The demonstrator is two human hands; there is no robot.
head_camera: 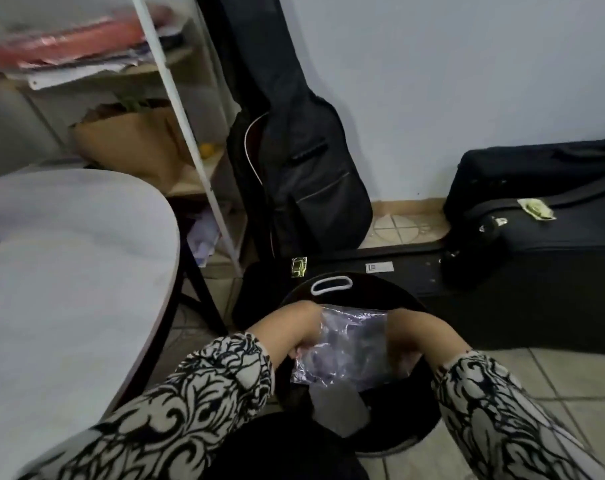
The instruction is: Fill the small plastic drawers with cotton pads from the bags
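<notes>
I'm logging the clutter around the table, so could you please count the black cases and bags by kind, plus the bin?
Guitar bags: 1, leaning on the wall
Suitcases: 1, lying flat
Long hard cases on the floor: 1
Black bins: 1, with both hands and a clear plastic bag inside
Total: 4

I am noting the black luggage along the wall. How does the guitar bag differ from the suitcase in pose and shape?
The guitar bag stands upright and leans on the wall, while the suitcase lies low at the right. The guitar bag has a curved body that narrows to a long neck; the suitcase is a boxy block. The guitar bag shows a thin pale line along one edge; the suitcase carries a small light tag on top. Both are black and look like soft fabric.
</notes>
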